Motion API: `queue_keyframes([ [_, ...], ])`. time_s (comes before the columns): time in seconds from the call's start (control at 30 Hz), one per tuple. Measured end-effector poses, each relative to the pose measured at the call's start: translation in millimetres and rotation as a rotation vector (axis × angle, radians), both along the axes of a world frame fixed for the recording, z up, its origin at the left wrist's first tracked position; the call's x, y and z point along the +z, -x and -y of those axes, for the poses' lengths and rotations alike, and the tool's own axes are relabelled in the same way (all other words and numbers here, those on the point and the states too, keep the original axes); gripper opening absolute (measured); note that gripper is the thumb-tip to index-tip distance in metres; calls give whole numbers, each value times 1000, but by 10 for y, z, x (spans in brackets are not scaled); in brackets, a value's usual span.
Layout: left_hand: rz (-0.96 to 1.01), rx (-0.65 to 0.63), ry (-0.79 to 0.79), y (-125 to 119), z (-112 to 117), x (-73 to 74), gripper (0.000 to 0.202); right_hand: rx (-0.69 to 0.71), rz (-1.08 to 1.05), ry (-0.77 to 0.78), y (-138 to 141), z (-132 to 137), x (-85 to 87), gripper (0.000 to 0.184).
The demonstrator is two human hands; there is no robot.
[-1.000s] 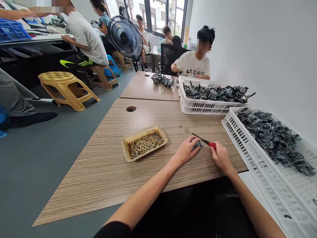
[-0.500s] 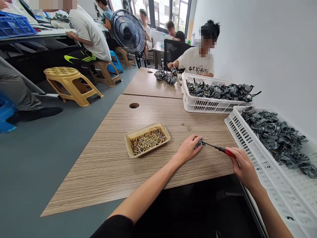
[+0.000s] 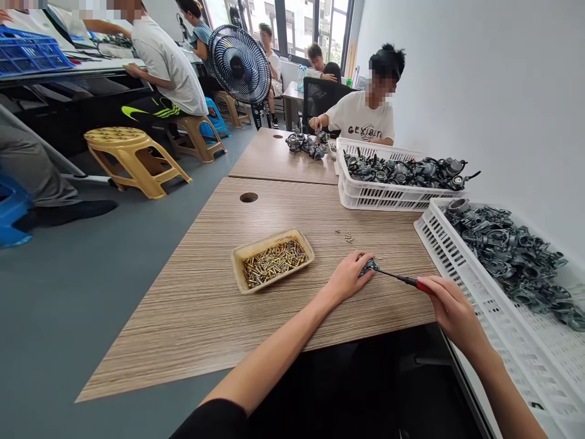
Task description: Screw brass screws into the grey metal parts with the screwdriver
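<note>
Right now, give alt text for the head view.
Left hand holds a small metal part on a wood-grain table; right hand points a red-handled screwdriver at it. A tan tray of brass-colored pieces and white crates sit nearby.

head view | worn on the head | faces forward and down | hands (image 3: pixel 350 278) near, table (image 3: pixel 192 305) below, windows (image 3: pixel 298 29) far

You face a bright scene; daylight enters through the windows (image 3: pixel 297 29) beyond the counter's (image 3: pixel 183 305) far edge, their panes nearly white. Below the near edge, blackness swallows detail. Wide-angle distortion stretches the white crate (image 3: pixel 512 347) at the right edge. The metal part (image 3: pixel 369 266) under your left fingers (image 3: pixel 357 258) looks indistinct.
</note>
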State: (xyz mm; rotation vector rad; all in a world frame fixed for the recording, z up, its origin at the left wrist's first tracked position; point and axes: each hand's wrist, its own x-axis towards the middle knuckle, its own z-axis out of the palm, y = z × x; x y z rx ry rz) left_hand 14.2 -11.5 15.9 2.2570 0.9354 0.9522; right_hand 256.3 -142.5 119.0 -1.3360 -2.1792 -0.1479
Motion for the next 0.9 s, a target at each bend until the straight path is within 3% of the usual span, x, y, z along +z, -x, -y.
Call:
queue_keyframes([
  [0.43, -6, 4, 3, -2, 2, 11, 37, -22, 37, 22, -6, 1, 4, 40],
  [0.67, -15, 8, -14, -2, 2, -4, 38, -36, 156, 29, 38, 9, 106, 39],
  [0.9, 12, 23, -21, 0, 19, -28, 37, -100, 76, 221, 62, 31, 112, 29],
])
